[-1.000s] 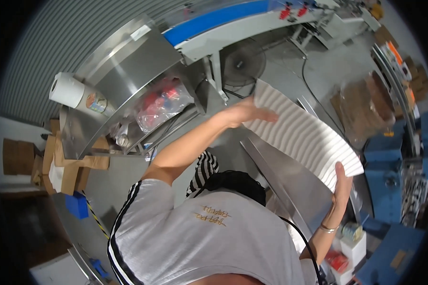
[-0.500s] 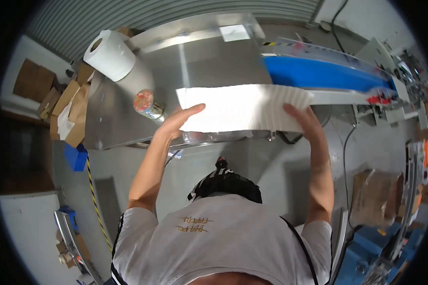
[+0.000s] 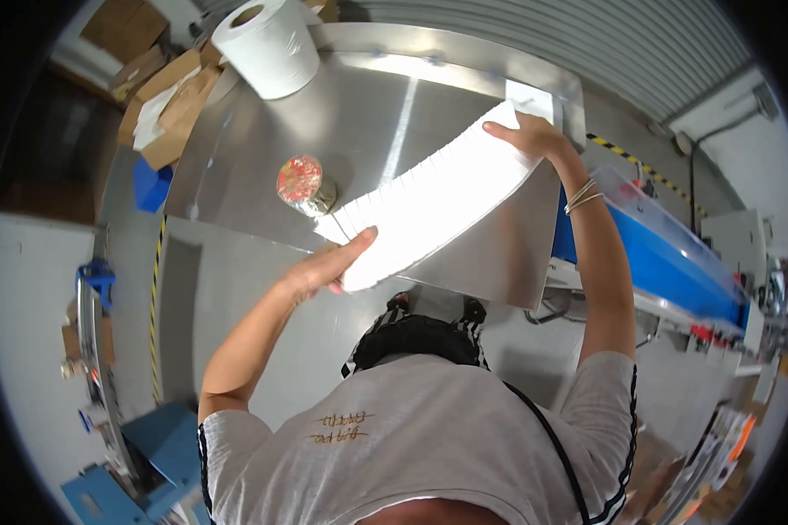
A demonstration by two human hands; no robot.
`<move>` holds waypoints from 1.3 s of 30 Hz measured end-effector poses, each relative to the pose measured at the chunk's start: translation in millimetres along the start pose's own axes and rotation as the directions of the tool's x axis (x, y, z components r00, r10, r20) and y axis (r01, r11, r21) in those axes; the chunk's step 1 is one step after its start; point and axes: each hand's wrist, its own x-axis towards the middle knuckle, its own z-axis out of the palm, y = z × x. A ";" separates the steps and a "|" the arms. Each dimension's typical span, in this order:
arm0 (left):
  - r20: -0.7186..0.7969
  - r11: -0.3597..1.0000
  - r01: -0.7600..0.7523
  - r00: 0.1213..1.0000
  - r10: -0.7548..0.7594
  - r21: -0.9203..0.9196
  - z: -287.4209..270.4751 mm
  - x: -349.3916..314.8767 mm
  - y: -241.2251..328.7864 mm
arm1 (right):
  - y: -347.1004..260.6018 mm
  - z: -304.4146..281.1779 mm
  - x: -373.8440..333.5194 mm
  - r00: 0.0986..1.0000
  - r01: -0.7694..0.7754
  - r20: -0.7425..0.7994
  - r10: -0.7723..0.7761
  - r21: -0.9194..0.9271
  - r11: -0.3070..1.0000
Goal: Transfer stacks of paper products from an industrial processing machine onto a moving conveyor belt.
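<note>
A long white bundle (image 3: 429, 197), creased crosswise like many thin sheets packed side by side, is stretched between my two hands over the near part of the metal table. It slants, the right end farther away and the left end nearer me, and sags slightly. My left hand (image 3: 320, 269) grips the near left end, thumb on top. Around the far right end, my right hand (image 3: 532, 137) is closed, its thumb also on top; the fingers beneath are hidden. Just beyond the left end stands a round container (image 3: 300, 182) with a red-and-white patterned top and shiny sides.
The steel table (image 3: 245, 162) has a raised back edge. A large white roll (image 3: 276, 57) stands at its far left, and a white sheet (image 3: 531, 94) lies at the far right corner. Right of the table runs a blue conveyor (image 3: 665, 254). An open cardboard box (image 3: 179, 109) is at the left.
My view has turned toward the right. The white bundle has gone from nearly level to slanted, its right end raised toward the far side with my right hand and its left end nearer me.
</note>
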 end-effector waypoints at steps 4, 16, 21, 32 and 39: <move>0.019 0.756 -0.040 0.997 0.069 -0.653 100.2 -1.2 -2.9 | -18.0 -8.1 35.0 0.999 0.045 -0.016 -0.048 -0.149 0.988; 0.070 -0.126 0.111 0.953 0.296 -0.986 303.6 5.7 65.1 | -148.5 54.8 18.7 0.579 0.815 0.291 -0.761 -0.174 0.553; 0.047 -0.201 0.130 0.926 0.374 -0.971 342.6 23.0 70.7 | -174.2 101.2 1.3 0.403 0.915 0.330 -0.854 -0.162 0.369; -0.113 -0.320 0.064 0.855 0.506 -0.945 326.8 68.1 82.9 | 22.7 -14.4 -88.2 0.694 0.688 -0.209 -0.689 -0.089 0.720; -0.003 -0.084 0.047 0.857 0.515 -0.995 306.6 70.7 97.6 | 114.4 44.0 -181.7 0.916 0.296 0.093 -0.389 0.498 0.815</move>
